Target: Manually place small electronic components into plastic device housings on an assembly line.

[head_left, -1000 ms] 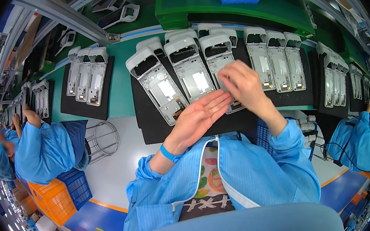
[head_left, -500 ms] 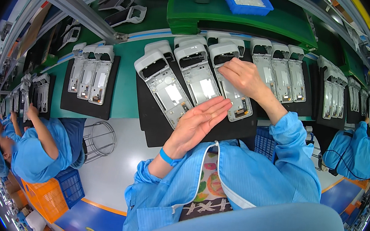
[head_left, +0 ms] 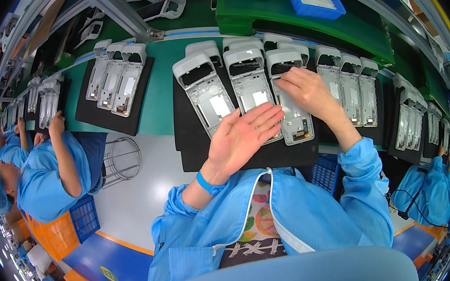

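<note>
In front of me on a black mat [head_left: 193,158] lie several pale grey device housings, each with a raised loop at its far end. My right hand [head_left: 310,94] is over the upper part of the right housing [head_left: 294,128], fingertips pinched near the lower edge of its loop. Whatever they hold, if anything, is too small or hidden. My left hand [head_left: 241,136] is palm up and open, thumb apart. It hovers over the near ends of the middle housing [head_left: 252,89] and the left housing [head_left: 200,92], with nothing visible on the palm.
A blue tray [head_left: 339,14] of small white pieces stands on the green shelf [head_left: 300,29]. More housings lie on mats to the left [head_left: 127,90] and right [head_left: 369,103]. Co-workers in blue sit at the left [head_left: 50,178] and far right. A metal ring stool [head_left: 124,160] stands left.
My left palm has turned further upward and its thumb has spread away from the fingers. The right hand stays pinched at the right housing. The whole view has shifted slightly.
</note>
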A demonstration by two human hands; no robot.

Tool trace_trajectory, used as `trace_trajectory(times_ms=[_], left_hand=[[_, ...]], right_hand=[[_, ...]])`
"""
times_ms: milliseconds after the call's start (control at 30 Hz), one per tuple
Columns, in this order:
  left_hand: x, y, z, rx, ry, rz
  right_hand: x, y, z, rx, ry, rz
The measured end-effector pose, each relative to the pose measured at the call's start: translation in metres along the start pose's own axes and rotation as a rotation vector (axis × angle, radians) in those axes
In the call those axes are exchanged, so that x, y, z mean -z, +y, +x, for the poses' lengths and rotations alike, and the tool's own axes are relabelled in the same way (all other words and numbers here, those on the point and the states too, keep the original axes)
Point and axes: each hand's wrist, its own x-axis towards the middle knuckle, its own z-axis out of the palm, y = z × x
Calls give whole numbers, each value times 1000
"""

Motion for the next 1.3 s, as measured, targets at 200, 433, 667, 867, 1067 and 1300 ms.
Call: trace_trajectory(times_ms=[200, 433, 667, 867, 1067, 1300], left_hand=[[1, -2, 1, -60, -24, 22], [-1, -7, 1, -153, 24, 252], [1, -15, -2, -242, 37, 475], [6, -16, -10, -309, 26, 579], [6, 1, -21, -429, 56, 513], [12, 23, -57, -527, 191, 526]], right_hand=[[13, -49, 6, -292, 229, 302], [16, -114, 15, -475, 151, 556], [13, -122, 17, -525, 137, 424], [13, -123, 26, -492, 61, 436], [-8, -72, 49, -251, 296, 320], [-40, -34, 62, 14, 223, 127]])
